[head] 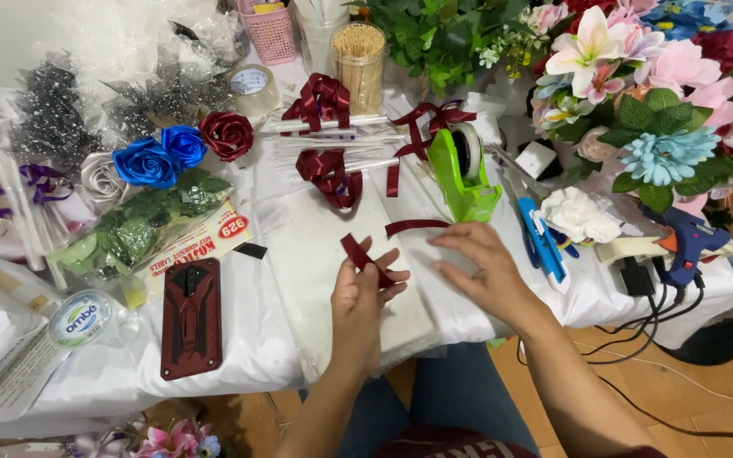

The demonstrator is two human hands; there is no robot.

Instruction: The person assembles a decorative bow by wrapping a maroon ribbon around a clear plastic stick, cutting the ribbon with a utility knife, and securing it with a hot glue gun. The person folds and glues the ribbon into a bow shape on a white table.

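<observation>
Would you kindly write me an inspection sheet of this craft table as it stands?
Surface: table under white cloth, crowded.
Job's things: dark red ribbon strip pinched in left hand; right hand flat beside it, by another ribbon piece.
Clutter: green tape dispenser, satin roses, phone case, skewer jar.
Fingers: left closed on ribbon, right spread.
Cables: black cords from blue glue gun.
Surroundings: artificial flowers, wooden floor.
</observation>
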